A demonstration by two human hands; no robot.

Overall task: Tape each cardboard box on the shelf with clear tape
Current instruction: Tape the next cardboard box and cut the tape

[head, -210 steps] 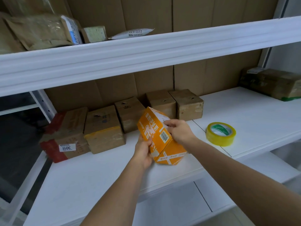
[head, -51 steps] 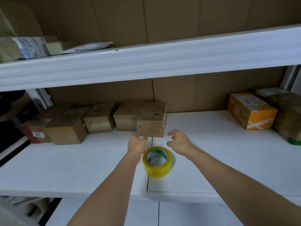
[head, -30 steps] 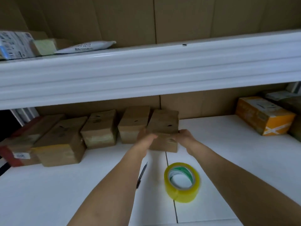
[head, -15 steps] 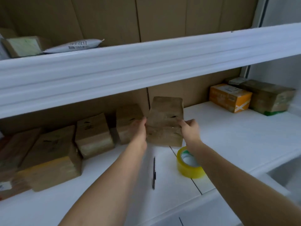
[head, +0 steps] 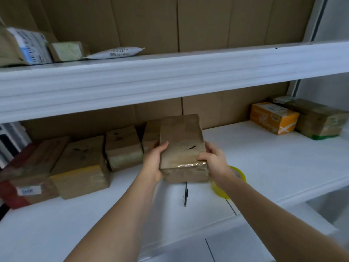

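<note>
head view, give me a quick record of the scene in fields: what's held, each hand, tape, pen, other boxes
held item: brown cardboard box, raised off the shelf
left hand: left hand grips the box's left side
right hand: right hand grips the box's right side
tape: yellow tape roll on the shelf, partly hidden behind the right wrist
pen: black pen lying on the shelf below the box
other boxes: row of brown boxes at left; orange box at far right
</note>
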